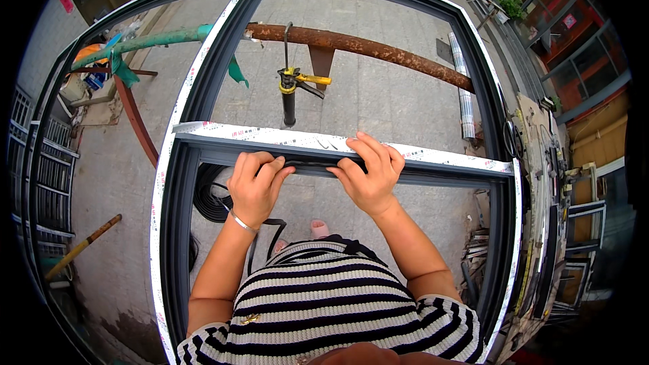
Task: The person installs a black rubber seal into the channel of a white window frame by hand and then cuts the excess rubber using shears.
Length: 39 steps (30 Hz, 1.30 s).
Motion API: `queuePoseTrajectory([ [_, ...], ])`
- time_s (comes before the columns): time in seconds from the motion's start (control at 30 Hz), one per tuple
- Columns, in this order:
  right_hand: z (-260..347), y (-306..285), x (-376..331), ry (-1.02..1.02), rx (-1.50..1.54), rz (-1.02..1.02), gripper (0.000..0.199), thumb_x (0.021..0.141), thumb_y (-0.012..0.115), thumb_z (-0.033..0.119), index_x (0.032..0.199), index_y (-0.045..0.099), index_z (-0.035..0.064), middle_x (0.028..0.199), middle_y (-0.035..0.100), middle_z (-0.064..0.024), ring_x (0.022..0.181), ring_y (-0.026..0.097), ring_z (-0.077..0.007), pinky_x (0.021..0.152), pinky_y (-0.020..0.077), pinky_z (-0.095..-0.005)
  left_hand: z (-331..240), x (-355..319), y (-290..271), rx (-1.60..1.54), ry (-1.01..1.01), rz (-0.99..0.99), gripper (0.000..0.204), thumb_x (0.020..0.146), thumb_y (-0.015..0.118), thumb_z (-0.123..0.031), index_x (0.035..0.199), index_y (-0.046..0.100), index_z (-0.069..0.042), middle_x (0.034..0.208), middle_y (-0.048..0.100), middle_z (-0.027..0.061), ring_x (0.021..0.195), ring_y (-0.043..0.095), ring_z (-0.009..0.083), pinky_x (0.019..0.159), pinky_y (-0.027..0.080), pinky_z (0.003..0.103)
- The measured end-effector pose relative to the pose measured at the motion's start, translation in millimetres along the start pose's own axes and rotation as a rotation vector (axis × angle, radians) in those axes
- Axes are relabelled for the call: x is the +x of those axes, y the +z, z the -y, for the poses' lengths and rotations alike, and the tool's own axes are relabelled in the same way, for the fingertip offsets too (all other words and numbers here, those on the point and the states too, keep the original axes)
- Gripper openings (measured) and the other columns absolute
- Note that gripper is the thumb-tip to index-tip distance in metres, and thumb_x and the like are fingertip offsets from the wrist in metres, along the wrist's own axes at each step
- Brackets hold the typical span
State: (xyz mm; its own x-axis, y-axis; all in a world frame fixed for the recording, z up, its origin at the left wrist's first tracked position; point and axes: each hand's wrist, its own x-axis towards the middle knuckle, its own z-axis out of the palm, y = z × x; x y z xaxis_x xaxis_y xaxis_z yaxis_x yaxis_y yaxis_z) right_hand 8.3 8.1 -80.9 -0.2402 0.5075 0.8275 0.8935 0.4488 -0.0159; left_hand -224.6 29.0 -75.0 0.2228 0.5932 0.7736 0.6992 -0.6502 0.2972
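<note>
A dark grey window frame (177, 230) with white printed protective film lies in front of me, divided by a crossbar (284, 136). Along the crossbar's near side runs a black rubber seal strip (311, 163), and both hands are at it. My left hand (253, 188), a bracelet on its wrist, has thumb and fingers pinched together on the strip. To its right, my right hand (372, 174) presses thumb and index finger at the strip, while its other fingers bend over the filmed top. The fingers partly hide the strip. Below the frame, at left, lies a coil of black strip (211, 196).
Under the frame's far part runs a rusty pipe (365, 44), its left stretch green (149, 42). A caulking gun (289, 94) with a yellow handle hangs there by its hooked rod. Long profiles (541, 230) are stacked at right; a wooden-handled pole (84, 247) leans at left.
</note>
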Motion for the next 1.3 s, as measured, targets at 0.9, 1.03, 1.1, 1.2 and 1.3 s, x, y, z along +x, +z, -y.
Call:
queuePoseTrajectory([
  [0.9,12,-6,10,0.138,-0.065,0.157,0.064,0.068,0.087,0.034,0.126,0.067,0.0146,0.121,0.063,-0.0025,0.109,0.058,-0.0234,0.095,0.0317,-0.0459,4,25,13,0.051,0.063,0.13,0.069,0.063,0.09,-0.038,0.122,0.067,-0.011,0.117,0.063,0.0048,0.115,0.055,0.0278,0.103,0.03,0.046],
  [1.03,15,-3,11,0.137,-0.095,0.142,0.065,0.068,0.087,0.034,0.127,0.066,0.0149,0.122,0.063,-0.0025,0.11,0.058,-0.0234,0.097,0.0329,-0.0468,3,22,17,0.047,0.045,0.109,0.07,0.061,0.092,-0.032,0.123,0.066,-0.011,0.119,0.063,0.0052,0.116,0.054,0.0291,0.104,0.03,0.048],
  [1.1,14,-3,11,0.135,-0.106,0.13,0.067,0.068,0.087,0.033,0.128,0.066,0.0149,0.123,0.063,-0.0029,0.111,0.058,-0.0239,0.098,0.0338,-0.0475,2,22,19,0.059,0.056,0.108,0.073,0.061,0.092,-0.03,0.125,0.064,-0.011,0.12,0.062,0.0055,0.119,0.054,0.0295,0.106,0.03,0.049],
  [1.2,5,-22,16,0.128,-0.097,0.259,0.071,0.066,0.09,0.031,0.129,0.065,0.0127,0.126,0.063,-0.0042,0.113,0.058,-0.0259,0.1,0.0347,-0.0468,4,23,12,0.09,0.071,0.166,0.074,0.061,0.092,-0.027,0.127,0.063,-0.011,0.123,0.062,0.0059,0.122,0.053,0.03,0.109,0.029,0.051],
  [1.3,-9,-29,5,0.125,-0.096,0.245,0.073,0.066,0.089,0.029,0.133,0.064,0.0125,0.123,0.062,-0.0059,0.112,0.059,-0.0264,0.102,0.0356,-0.0479,-1,23,9,0.087,0.066,0.191,0.073,0.063,0.09,-0.025,0.128,0.061,-0.01,0.125,0.061,0.007,0.124,0.052,0.031,0.112,0.027,0.052],
])
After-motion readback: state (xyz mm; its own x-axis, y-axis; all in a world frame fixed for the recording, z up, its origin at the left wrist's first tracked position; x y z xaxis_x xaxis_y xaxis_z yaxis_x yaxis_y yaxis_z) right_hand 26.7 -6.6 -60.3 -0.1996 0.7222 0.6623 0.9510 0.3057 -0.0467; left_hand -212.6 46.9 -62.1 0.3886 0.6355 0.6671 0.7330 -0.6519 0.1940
